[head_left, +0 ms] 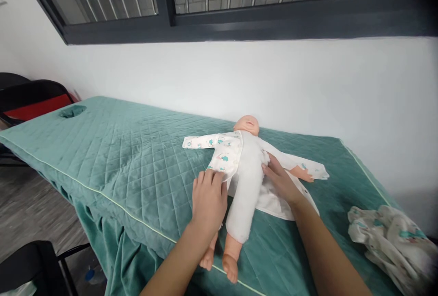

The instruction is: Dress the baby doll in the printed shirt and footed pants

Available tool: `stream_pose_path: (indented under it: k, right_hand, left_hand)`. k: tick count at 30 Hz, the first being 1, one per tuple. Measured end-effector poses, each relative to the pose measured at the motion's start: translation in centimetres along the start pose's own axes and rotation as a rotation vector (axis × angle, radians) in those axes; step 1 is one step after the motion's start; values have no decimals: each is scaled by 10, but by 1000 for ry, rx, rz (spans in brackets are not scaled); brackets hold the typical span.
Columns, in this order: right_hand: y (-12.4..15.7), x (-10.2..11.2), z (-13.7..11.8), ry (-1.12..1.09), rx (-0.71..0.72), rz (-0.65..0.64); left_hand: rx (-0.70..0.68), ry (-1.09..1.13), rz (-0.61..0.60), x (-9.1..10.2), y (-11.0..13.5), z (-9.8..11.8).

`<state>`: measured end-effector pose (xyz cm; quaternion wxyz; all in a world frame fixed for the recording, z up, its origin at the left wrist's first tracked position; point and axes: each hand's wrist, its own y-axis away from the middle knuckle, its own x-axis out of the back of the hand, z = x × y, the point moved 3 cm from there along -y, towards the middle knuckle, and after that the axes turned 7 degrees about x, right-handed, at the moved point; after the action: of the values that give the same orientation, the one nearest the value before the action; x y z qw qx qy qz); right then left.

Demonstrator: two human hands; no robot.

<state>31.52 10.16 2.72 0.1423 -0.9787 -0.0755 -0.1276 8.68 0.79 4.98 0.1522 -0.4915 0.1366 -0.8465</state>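
A baby doll [247, 168] with a white cloth body lies face up, its head toward the wall. It wears a white baby shirt [226, 152] with green prints, opened at the front. One flap covers the left side of its chest; the other lies spread on the bed at the right. My left hand [209, 195] is closed on the lower hem of the left flap, fingertips partly hidden. Against the doll's right-hand side in view rests my right hand [278, 179], fingers extended and partly out of sight, above the spread flap. One doll hand shows through the right sleeve.
A green quilted bed cover [137, 159] with a face hole [72, 111] lies under everything. Crumpled printed cloth [390, 236] lies at the right edge. The white wall [205, 77] borders the bed's far side. Dark chairs [34, 264] stand at the left.
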Motion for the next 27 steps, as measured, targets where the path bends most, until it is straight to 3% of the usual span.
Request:
stream_pose_path:
  k: [8,11,15,17,22,27]
  right_hand:
    - [0,0,-1,22,26,-1]
    - [-1,1,4,0,28,5]
    - [-2,2,9,-9,30,8]
    - [-2,3,10,-11,28,8]
    - [-3,3,16,15,36,2]
    - [-1,1,18,130,29,54]
  left_hand:
    - [-331,85,-139,-2,-16,21]
    - [-332,124,-138,0,-23,25]
    - [-234,194,-30,-2,-51,23]
    - [-228,200,-47,-12,-74,25]
    - [-344,87,-249,-47,-131,47]
    - [-410,-48,-363,-64,-153,80]
